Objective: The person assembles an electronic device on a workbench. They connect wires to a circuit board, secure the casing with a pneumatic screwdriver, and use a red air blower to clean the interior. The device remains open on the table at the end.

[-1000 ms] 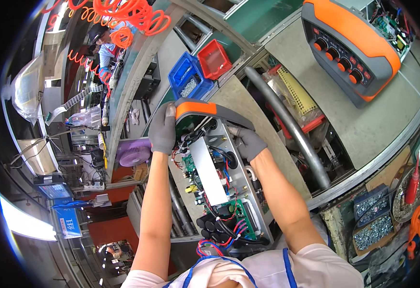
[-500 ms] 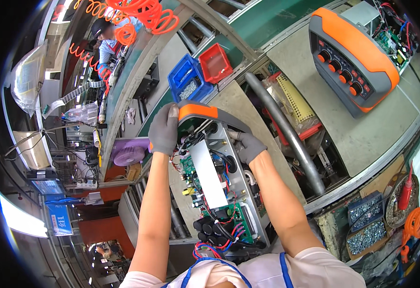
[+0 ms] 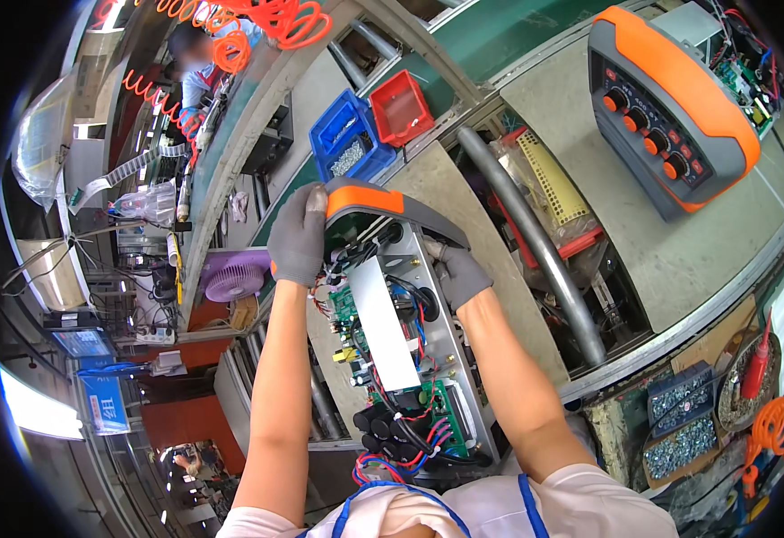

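Note:
Before me stands an opened electronic device, its metal chassis [image 3: 437, 323] showing a green circuit board [image 3: 453, 417], a white plate [image 3: 383, 327], black capacitors and bundled wires. An orange and grey front panel [image 3: 365, 199] sits across the chassis's far end. My left hand [image 3: 298, 238], in a grey glove, is closed around the panel's left end, thumb on top. At the panel's right end, my gloved right hand [image 3: 460, 274] grips its edge beside the chassis; some of those fingers are hidden behind it.
A similar device [image 3: 670, 117] with orange knobs stands at right. Blue [image 3: 347, 139] and red [image 3: 401, 108] bins lie beyond the panel. A metal roller [image 3: 531, 242] crosses a gap in the bench. Screw trays [image 3: 681, 439], a red screwdriver [image 3: 756, 359] and an orange coiled hose [image 3: 782, 426] sit lower right.
Both hands and the front panel have shifted slightly left in the view, along with much of the surroundings. Their grip looks the same.

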Available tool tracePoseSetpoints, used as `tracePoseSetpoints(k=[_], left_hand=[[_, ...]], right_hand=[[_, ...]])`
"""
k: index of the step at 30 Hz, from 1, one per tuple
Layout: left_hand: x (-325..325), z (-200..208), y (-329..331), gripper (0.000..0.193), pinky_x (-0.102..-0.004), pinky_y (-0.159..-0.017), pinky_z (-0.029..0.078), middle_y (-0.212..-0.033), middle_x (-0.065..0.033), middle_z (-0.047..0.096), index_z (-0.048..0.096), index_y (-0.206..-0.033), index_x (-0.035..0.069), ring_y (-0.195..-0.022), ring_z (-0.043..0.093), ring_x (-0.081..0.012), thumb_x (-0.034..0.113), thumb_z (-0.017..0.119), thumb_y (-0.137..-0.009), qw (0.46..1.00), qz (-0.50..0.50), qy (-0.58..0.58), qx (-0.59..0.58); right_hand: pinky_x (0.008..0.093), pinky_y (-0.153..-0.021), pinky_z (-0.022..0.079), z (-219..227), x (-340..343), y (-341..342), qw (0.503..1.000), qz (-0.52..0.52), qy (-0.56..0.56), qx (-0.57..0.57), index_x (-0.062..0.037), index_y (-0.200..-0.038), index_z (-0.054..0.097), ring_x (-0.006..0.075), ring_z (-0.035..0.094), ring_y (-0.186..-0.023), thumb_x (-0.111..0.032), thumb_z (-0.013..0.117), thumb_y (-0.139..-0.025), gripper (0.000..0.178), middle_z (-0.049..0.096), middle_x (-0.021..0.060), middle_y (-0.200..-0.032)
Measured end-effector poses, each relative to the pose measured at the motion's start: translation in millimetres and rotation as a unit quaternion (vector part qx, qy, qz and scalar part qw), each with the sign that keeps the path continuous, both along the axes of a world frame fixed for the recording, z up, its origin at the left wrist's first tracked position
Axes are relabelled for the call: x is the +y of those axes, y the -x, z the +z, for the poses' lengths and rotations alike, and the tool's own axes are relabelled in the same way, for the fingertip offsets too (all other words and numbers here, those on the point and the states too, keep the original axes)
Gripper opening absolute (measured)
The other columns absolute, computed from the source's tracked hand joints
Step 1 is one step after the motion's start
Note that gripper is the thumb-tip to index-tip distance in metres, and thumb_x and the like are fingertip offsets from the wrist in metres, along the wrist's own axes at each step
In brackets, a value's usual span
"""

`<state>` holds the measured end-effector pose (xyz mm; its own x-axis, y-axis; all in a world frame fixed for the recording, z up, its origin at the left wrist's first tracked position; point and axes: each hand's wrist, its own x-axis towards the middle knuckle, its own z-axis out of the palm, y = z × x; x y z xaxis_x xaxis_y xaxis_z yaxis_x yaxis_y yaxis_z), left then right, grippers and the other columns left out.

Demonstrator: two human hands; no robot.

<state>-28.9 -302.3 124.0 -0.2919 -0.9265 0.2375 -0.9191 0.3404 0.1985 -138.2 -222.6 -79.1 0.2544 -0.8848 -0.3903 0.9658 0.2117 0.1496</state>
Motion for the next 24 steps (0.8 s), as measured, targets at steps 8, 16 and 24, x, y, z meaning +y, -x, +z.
tracePoseSetpoints(k=[8, 16, 24], left_hand=[[8.2, 4.8, 9.5, 0.048, -0.0366, -0.088, 0.041, -0.106, -0.0199, 0.061, 0.058, -0.112, 0.004, -0.101, 0.057, -0.0328, 0.043, 0.040, -0.092, 1.000, 0.004, 0.000, -0.012], [6.2, 5.9, 5.4, 0.046, -0.0369, -0.088, 0.042, -0.107, -0.0199, 0.060, 0.059, -0.111, 0.004, -0.102, 0.057, -0.0333, 0.042, 0.041, -0.091, 1.000, 0.006, -0.007, -0.006], [2.5, 2.4, 4.7, 0.044, -0.0374, -0.085, 0.043, -0.103, -0.0182, 0.061, 0.060, -0.108, 0.006, -0.099, 0.057, -0.0342, 0.042, 0.040, -0.091, 1.000, 0.004, -0.018, 0.010]], right_hand=[[0.0342, -0.082, 0.052, 12.4, 3.4, -2.0, 0.997, -0.057, -0.044, -0.030, -0.0055, -0.109, 0.053, 0.0230, 0.060, -0.097, 0.009, 0.052, -0.081, 0.032, 0.062, 0.0118, -0.103], [0.0325, -0.079, 0.053, -6.8, -3.6, -11.4, 0.997, -0.055, 0.040, -0.030, -0.0024, -0.104, 0.057, 0.0234, 0.062, -0.092, 0.007, 0.053, -0.081, 0.026, 0.062, 0.0137, -0.103], [0.0306, -0.065, 0.052, 1.9, -17.5, 1.9, 0.996, 0.055, -0.050, -0.048, 0.0016, -0.087, 0.060, 0.0207, 0.061, -0.070, 0.001, 0.052, -0.079, 0.011, 0.063, 0.0112, -0.080]])
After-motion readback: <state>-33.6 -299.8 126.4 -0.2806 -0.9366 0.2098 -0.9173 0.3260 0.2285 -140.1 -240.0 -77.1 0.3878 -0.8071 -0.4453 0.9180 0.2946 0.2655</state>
